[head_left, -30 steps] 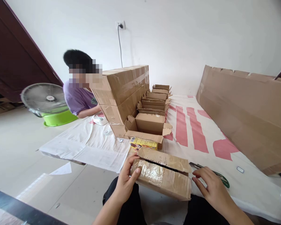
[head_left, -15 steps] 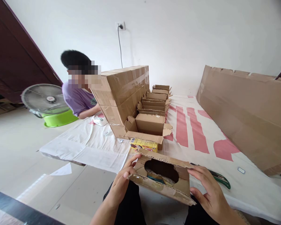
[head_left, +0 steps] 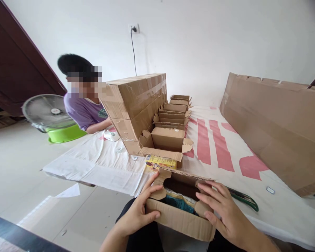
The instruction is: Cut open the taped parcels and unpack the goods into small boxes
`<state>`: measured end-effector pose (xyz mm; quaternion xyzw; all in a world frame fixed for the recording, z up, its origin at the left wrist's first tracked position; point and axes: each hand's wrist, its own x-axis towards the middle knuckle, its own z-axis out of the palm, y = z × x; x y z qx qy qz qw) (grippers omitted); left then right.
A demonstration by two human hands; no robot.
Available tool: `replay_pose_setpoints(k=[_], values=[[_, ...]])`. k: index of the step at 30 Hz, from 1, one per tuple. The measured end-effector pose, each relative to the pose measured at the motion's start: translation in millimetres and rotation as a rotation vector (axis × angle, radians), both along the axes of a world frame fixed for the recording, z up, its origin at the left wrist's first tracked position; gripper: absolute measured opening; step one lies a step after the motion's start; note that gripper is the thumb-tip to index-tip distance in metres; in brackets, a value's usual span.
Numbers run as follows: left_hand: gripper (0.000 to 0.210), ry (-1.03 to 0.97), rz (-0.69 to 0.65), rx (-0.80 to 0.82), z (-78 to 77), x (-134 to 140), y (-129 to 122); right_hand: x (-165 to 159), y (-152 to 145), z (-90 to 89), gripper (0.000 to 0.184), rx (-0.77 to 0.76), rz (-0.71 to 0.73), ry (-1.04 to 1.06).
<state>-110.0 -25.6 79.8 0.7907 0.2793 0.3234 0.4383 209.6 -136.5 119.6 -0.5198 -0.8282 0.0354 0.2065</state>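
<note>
A small open cardboard box (head_left: 183, 220) is over my lap at the edge of the cloth-covered surface. Inside it shows a teal packet (head_left: 180, 203), partly covered by the side flaps. My left hand (head_left: 144, 204) grips the box's left end, thumb on the front wall and fingers on the flap. Across from it, my right hand (head_left: 217, 204) holds the right end, fingers bent over that flap and thumb near the front corner. Just beyond the box lies a yellow printed carton (head_left: 161, 162), its lower part hidden. A green-handled utility knife (head_left: 243, 199) rests beside my right hand.
Several open cardboard boxes (head_left: 168, 141) stand in a row beside a stack of taped cartons (head_left: 144, 108). A large cardboard panel (head_left: 273, 129) leans at the right. At the left are a person in a purple shirt (head_left: 81, 108) and a fan (head_left: 48, 111).
The box's long front flap has folded outward, and the teal packet shows more. My right hand has moved left onto the right flap; my left hand has shifted its grip, thumb now on the front.
</note>
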Motion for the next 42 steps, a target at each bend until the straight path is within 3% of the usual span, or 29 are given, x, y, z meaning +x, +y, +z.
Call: replay_pose_setpoints(k=[7, 14, 21, 31, 36, 40, 42], values=[[0.047, 0.012, 0.005, -0.004, -6.1, -1.4, -0.2, -9.3, 5.1, 10.1, 0.047, -0.047, 0.101, 0.019], [0.047, 0.019, 0.017, 0.007, -7.8, -2.7, -1.3, 2.4, -2.3, 2.7, 0.045, 0.228, -0.012, 0.123], [0.052, 0.016, 0.020, 0.012, -8.1, -0.7, 1.1, 19.3, -16.2, -3.3, 0.031, 0.333, -0.113, 0.168], [0.054, 0.018, 0.038, 0.025, -3.6, 1.5, 1.0, 24.6, -18.9, -7.6, 0.019, 0.210, -0.268, 0.100], [0.055, 0.026, 0.042, 0.027, -4.5, 1.4, 1.1, 12.5, -13.6, -8.1, 0.043, 0.215, -0.222, 0.148], [0.055, 0.044, 0.048, 0.032, -4.5, 1.3, 0.6, 1.5, -7.9, -14.0, 0.099, 0.080, -0.153, 0.100], [0.054, 0.059, 0.051, 0.035, -3.9, 2.2, -0.5, -2.1, -4.5, -18.8, 0.119, -0.028, -0.163, 0.053]])
